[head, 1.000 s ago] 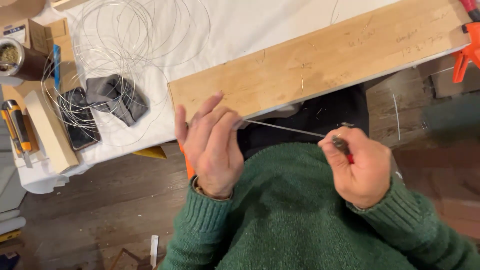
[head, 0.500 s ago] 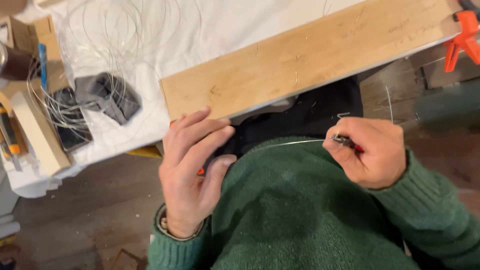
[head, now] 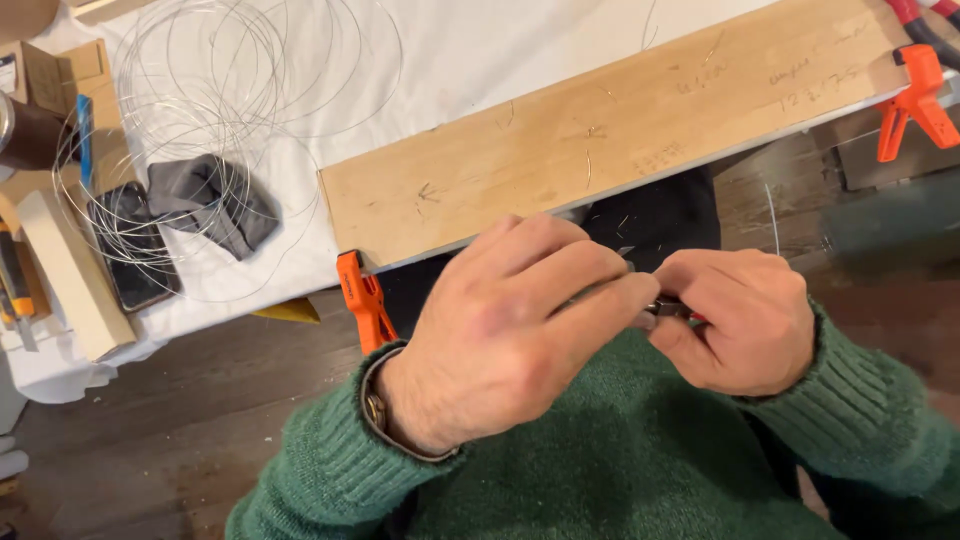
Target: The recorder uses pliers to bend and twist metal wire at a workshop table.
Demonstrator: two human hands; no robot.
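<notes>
My right hand (head: pixel 745 320) is closed around small pliers (head: pixel 672 308) with red handles, held over my green sweater. My left hand (head: pixel 510 335) has come right up to it, and its fingertips pinch a thin steel wire at the plier jaws. Most of that wire is hidden by my fingers. One thin strand (head: pixel 774 215) rises just above my right hand. Both hands sit in front of a long wooden plank (head: pixel 620 130) that lies on the white-covered table (head: pixel 480 50).
Orange clamps (head: pixel 365 300) (head: pixel 915 95) hold the plank's ends. A loose wire coil (head: pixel 220 100) lies at the table's left, over a grey cloth (head: pixel 210 200) and a phone (head: pixel 135 255). A wooden block (head: pixel 70 275), a utility knife (head: pixel 15 280) and a cardboard box (head: pixel 60 70) are further left.
My hands were apart with the wire stretched between them. The left hand has slid right along it to meet the pliers, and the view has shifted left.
</notes>
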